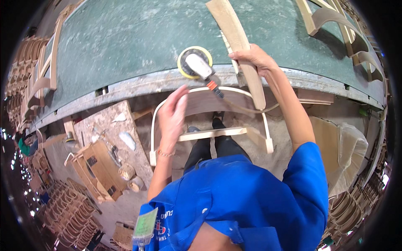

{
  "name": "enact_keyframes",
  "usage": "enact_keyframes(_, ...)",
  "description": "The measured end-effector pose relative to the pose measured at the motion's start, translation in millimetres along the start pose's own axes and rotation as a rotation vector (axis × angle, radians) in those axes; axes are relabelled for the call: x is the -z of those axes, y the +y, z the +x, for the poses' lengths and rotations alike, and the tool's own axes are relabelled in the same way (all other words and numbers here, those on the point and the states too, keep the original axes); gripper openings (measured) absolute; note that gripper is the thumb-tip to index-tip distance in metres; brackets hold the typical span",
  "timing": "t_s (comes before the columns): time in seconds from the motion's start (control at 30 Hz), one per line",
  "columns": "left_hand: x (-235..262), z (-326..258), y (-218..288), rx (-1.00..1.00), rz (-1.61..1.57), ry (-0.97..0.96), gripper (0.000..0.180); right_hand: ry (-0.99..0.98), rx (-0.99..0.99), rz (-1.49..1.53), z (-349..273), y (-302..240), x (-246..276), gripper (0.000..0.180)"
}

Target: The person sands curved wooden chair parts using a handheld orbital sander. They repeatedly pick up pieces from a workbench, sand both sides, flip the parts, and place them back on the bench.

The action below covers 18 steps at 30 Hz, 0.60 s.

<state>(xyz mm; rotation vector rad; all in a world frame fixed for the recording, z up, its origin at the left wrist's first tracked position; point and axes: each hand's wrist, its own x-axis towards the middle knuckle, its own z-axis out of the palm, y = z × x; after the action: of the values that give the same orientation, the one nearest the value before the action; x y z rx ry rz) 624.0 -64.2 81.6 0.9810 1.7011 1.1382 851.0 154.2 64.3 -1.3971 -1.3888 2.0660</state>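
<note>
My right hand (256, 59) grips a long, slightly curved wooden slat (234, 31) by its middle, thumb on one side and fingers round the other. The slat slants over the bench's front edge, its lower end above a curved wooden frame (197, 109) with pale edges. My left hand (172, 115) has its fingers stretched out, somewhat blurred, over the left part of that frame; whether it touches it I cannot tell. Between my hands an orbital sander (198, 65) with a yellow-rimmed pad rests on the bench, its hose trailing right.
The green-topped bench (130, 42) has a grey front edge. Wooden frames (349, 25) stand at its right end, others at its left. A lower board (146, 157) on my left carries tools, cups and a wooden piece. A plastic-covered stack (349, 146) stands right; stacked curved wood lies around.
</note>
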Motion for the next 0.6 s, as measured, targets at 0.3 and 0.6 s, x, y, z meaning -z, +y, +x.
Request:
enact_keyframes(0.3, 27.8, -3.4, 13.1, 0.136, -0.301, -0.304, 0.025, 0.070, 0.238, 0.178, -68.2, 11.9, -171.7, 0.033)
enact_keyframes(0.6, 188.7, -83.9, -122.2, 0.221, -0.335, -0.207, 0.026, 0.098, 0.137, 0.293, -146.3, 42.2, -193.4, 0.047)
